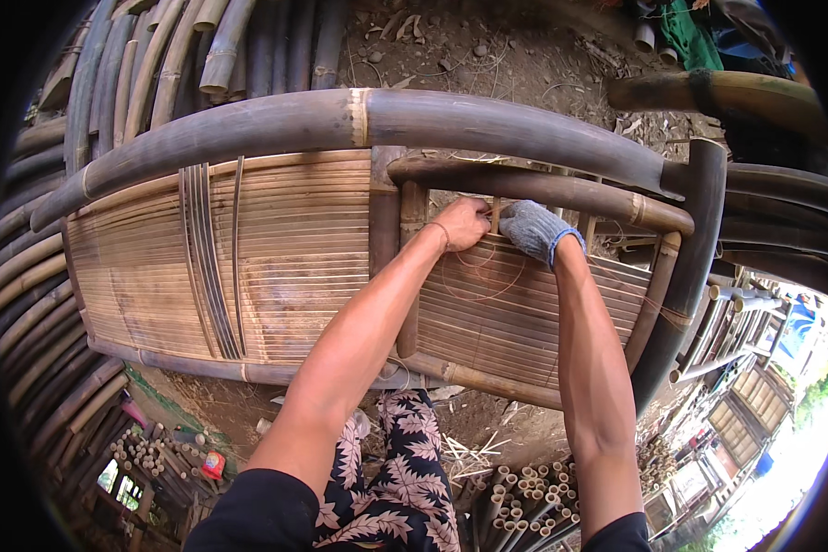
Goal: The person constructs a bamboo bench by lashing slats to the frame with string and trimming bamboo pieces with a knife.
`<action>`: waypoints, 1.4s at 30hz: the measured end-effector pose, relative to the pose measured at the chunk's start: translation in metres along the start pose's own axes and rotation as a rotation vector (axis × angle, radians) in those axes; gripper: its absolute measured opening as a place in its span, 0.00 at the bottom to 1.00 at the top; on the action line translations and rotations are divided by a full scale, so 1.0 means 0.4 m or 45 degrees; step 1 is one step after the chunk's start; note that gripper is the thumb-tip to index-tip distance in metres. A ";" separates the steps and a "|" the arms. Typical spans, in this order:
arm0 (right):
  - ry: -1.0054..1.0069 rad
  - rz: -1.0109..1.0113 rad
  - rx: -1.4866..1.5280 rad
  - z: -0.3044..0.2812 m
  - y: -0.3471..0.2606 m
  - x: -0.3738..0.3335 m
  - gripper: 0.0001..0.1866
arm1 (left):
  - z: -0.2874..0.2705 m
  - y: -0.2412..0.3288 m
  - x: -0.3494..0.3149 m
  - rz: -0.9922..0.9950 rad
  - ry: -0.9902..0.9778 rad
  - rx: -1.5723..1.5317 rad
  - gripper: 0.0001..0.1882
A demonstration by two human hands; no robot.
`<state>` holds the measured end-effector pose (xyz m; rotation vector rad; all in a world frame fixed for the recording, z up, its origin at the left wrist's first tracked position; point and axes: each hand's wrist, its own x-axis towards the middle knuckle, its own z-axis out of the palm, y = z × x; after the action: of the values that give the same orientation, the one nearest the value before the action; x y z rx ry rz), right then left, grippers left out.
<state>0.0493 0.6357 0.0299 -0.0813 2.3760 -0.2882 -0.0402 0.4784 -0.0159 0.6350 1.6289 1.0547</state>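
Smooth, semi-glossy bamboo frame (515, 128); rough knit glove (530, 228), perhaps cotton.

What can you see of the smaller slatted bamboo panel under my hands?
The smaller slatted bamboo panel has narrow brown slats running side by side, framed by thicker round poles; the top pole looks darkest. Gaps show between that pole and the slats. It sits right of a larger pale panel. Your bare left hand and gloved right hand are at its upper edge; a thin looped strand crosses its slats.

A large slatted bamboo frame (138, 276): a band of dark strips (207, 267) and one thin dark strip (236, 248) cross its left part, near to far; a smaller slatted bamboo panel (497, 340) sits at right.
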 end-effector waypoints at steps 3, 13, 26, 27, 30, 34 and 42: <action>0.321 0.460 0.367 -0.062 -0.063 -0.063 0.12 | -0.035 0.044 -0.041 -0.146 0.038 0.173 0.14; 1.509 0.694 1.055 -0.211 -0.230 -0.380 0.23 | -0.120 0.159 -0.188 -0.139 -0.282 -0.726 0.12; 1.929 0.152 1.950 -0.220 -0.437 -0.989 0.10 | 0.131 0.255 -0.325 0.957 -0.336 0.404 0.22; 1.951 0.884 1.443 -0.201 -0.404 -0.985 0.13 | 0.197 0.275 -0.377 1.036 -0.363 0.458 0.10; 0.895 1.195 1.966 -0.163 -0.253 -0.820 0.22 | 0.250 0.354 -0.518 1.357 -0.186 0.227 0.09; -0.261 0.727 2.188 -0.153 -0.307 -0.394 0.19 | 0.240 0.341 -0.588 1.319 -0.247 0.209 0.09; 1.682 0.044 2.488 -0.412 -0.264 -0.381 0.24 | 0.003 0.036 -0.206 0.438 0.518 0.308 0.39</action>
<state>0.0462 0.5847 0.2727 1.3441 1.8134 -3.0309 -0.0149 0.4177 0.0361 0.9302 2.0712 1.3081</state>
